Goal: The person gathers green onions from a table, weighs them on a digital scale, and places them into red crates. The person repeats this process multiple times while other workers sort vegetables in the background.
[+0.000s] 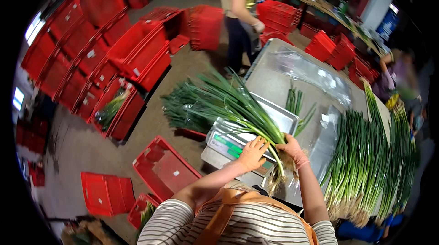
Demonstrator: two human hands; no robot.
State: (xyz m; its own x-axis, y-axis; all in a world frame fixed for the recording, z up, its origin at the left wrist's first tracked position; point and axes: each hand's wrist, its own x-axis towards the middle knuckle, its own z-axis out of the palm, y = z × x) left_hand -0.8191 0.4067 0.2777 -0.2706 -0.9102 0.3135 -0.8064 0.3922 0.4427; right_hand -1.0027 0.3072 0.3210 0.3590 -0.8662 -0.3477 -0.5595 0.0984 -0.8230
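A bunch of green onions (236,107) lies slanting across a metal tray (291,118) on a digital scale (223,145), leaves towards the upper left and roots towards me. My right hand (291,150), in a thin orange glove, grips the bunch near its white root ends. My left hand (253,154), gloved too, rests with spread fingers against a few stems at the near side; whether it grips them I cannot tell. Beyond the tray lie some cut-looking green leaves (294,101). Rows of green onions (356,162) cover the table's right part.
Clear plastic bags (308,70) lie on the table (271,47). A red crate (168,169) stands on the floor at left, with stacked red crates (79,53) farther off. One person (240,15) stands beyond the table; another (398,77) is at the right.
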